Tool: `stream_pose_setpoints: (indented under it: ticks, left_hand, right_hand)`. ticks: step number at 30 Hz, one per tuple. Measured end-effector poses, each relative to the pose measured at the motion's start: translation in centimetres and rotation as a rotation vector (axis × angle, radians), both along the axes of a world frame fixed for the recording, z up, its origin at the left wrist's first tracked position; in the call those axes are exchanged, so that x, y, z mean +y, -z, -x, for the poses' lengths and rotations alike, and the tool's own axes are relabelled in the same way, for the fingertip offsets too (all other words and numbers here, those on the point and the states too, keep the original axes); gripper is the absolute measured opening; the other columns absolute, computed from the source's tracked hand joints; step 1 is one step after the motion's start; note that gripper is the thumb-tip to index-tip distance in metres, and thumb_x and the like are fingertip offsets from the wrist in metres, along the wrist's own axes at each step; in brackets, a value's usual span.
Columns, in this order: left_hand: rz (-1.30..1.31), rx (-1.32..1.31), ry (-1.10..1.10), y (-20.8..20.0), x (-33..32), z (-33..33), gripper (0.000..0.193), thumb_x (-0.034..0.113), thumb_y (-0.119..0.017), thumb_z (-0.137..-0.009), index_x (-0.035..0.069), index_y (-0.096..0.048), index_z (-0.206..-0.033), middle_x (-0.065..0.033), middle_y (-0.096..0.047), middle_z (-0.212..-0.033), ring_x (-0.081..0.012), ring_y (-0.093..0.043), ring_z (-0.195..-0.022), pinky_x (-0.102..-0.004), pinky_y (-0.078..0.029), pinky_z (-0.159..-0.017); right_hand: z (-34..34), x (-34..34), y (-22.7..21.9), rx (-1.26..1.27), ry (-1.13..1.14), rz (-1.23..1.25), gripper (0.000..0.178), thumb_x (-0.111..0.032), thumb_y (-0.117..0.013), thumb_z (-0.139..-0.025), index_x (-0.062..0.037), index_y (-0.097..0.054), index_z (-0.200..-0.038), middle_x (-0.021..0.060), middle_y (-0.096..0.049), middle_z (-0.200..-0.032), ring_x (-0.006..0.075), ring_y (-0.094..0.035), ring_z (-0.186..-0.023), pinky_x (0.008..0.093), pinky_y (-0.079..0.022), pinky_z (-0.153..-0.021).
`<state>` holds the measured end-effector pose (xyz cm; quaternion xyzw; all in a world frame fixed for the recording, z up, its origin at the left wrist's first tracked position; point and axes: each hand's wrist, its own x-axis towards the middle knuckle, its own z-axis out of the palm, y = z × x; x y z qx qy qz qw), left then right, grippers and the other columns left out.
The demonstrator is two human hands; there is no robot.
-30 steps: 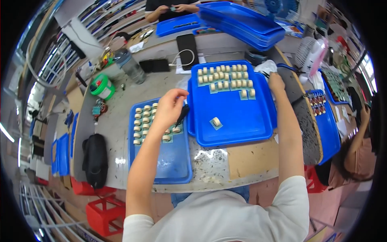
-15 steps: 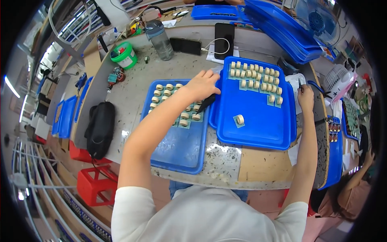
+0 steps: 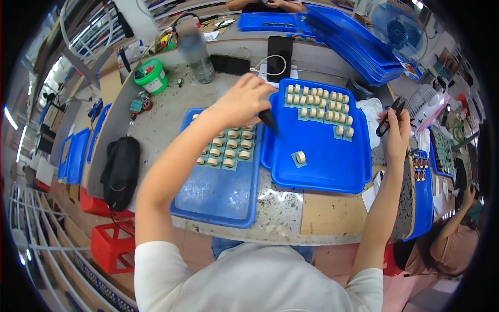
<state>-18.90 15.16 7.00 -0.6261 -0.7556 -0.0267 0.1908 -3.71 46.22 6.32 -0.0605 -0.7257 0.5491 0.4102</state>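
My left hand [image 3: 244, 101] is closed around a black tapered tool [image 3: 269, 124], its tip blurred and pointing at the left edge of the right blue tray [image 3: 322, 174]. Small green circuit boards, each with a cream ring-shaped part, stand in rows in that tray's far half. One such board [image 3: 300, 157] lies apart from them, nearer to me. More boards [image 3: 228, 153] fill the far part of the left blue tray [image 3: 213, 205], partly hidden by my left forearm. Right of the trays, my right hand [image 3: 398, 135] grips black snips [image 3: 392, 116], raised above the bench.
A water bottle [image 3: 197, 60], two phones and a green bucket [image 3: 152, 76] stand along the back. Stacked blue trays [image 3: 353, 47] lean at the far right. A black pouch [image 3: 120, 171] lies left, a white plastic bag [image 3: 370, 117] right. Other people sit nearby.
My right hand has risen with the snips, which now show plainly. My left hand has drawn slightly left, and its tool's tip has swung from lower left to lower right.
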Motion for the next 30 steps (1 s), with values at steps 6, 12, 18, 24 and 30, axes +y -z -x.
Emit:
stream_pose_setpoints:
  ticks: [6, 12, 18, 24, 30]
  left_hand:
    - [-0.474, -0.748, -0.036, -2.3, 0.2, -10.3, 0.026, 0.020, -0.065, -0.063, -0.001, -0.055, -0.074, -0.0109, -0.053, -0.074, -0.0255, -0.050, -0.071, -0.0319, -0.039, -0.063]
    - [-0.495, -1.152, -0.028, 0.7, 0.0, -15.8, 0.020, 0.014, -0.065, -0.064, -0.002, -0.057, -0.073, -0.0097, -0.055, -0.075, -0.0225, -0.053, -0.069, -0.0291, -0.041, -0.061]
    - [-0.519, -1.067, -0.088, 1.6, 0.2, -16.5, 0.020, 0.011, -0.064, -0.066, -0.002, -0.055, -0.079, -0.0100, -0.055, -0.080, -0.0210, -0.054, -0.071, -0.0288, -0.042, -0.065]
    - [-0.578, -1.810, -0.021, 1.7, 0.1, -17.4, 0.015, 0.012, -0.051, -0.080, 0.000, -0.051, -0.090, -0.0037, -0.055, -0.070, -0.0086, -0.052, -0.061, -0.0209, -0.042, -0.053]
    - [-0.701, -1.467, -0.150, 1.8, 0.0, -18.4, 0.015, 0.010, -0.058, -0.076, -0.001, -0.052, -0.085, -0.0045, -0.053, -0.062, -0.0082, -0.048, -0.053, -0.0213, -0.037, -0.046]
  right_hand:
    - [-3.3, -9.2, 0.2, 0.079, -0.408, 0.387, 0.009, -0.006, -0.046, -0.079, -0.0012, -0.046, -0.087, 0.0015, -0.040, -0.060, 0.0073, -0.034, -0.046, 0.0202, -0.027, -0.039]
    - [-5.6, -14.2, -0.5, -0.132, -0.682, 0.420, 0.012, -0.008, -0.052, -0.078, 0.0004, -0.059, -0.082, -0.0010, -0.049, -0.066, 0.0030, -0.039, -0.053, 0.0172, -0.027, -0.044]
    - [-6.5, -14.6, -0.8, -0.113, -0.608, 0.345, 0.009, -0.005, -0.056, -0.077, 0.0013, -0.061, -0.082, 0.0011, -0.053, -0.070, 0.0049, -0.048, -0.059, 0.0174, -0.036, -0.050]
    - [-7.1, -15.9, -1.1, -0.154, -0.713, 0.423, 0.012, -0.001, -0.059, -0.072, 0.0021, -0.061, -0.083, 0.0069, -0.054, -0.072, 0.0090, -0.047, -0.061, 0.0193, -0.034, -0.049]
    - [-6.8, -16.3, -0.2, -0.112, -0.741, 0.469, 0.012, 0.004, -0.062, -0.067, 0.0014, -0.061, -0.078, 0.0067, -0.054, -0.071, 0.0104, -0.048, -0.062, 0.0218, -0.036, -0.052]
